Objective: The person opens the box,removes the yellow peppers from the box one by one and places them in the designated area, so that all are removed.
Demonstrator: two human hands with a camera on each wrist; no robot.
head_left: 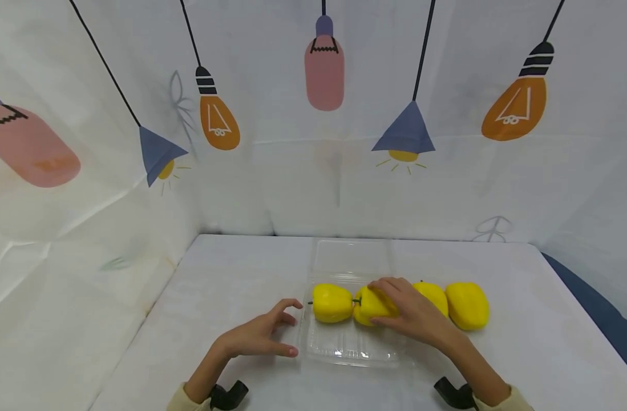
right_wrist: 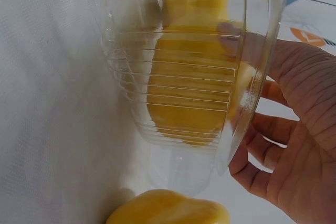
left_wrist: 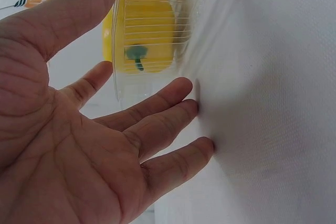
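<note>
A clear plastic clamshell container (head_left: 344, 349) lies with its lid laid back on the table. Inside its tray are two yellow bell peppers, a left one (head_left: 332, 303) and a right one (head_left: 371, 308), side by side. My right hand (head_left: 408, 308) reaches over the container's right edge and grips the right pepper between thumb and fingers; the right wrist view shows that pepper (right_wrist: 189, 87) through the clear wall. My left hand (head_left: 264, 334) is beside the container's left edge, fingers spread and holding nothing. In the left wrist view, its fingertips (left_wrist: 202, 148) are at the tabletop.
Two more yellow bell peppers, one partly behind my right hand (head_left: 432, 295) and another farther right (head_left: 468, 306), sit on the white table (head_left: 231, 268) right of the container. A white curtain (head_left: 272, 182) printed with lamps hangs behind the table.
</note>
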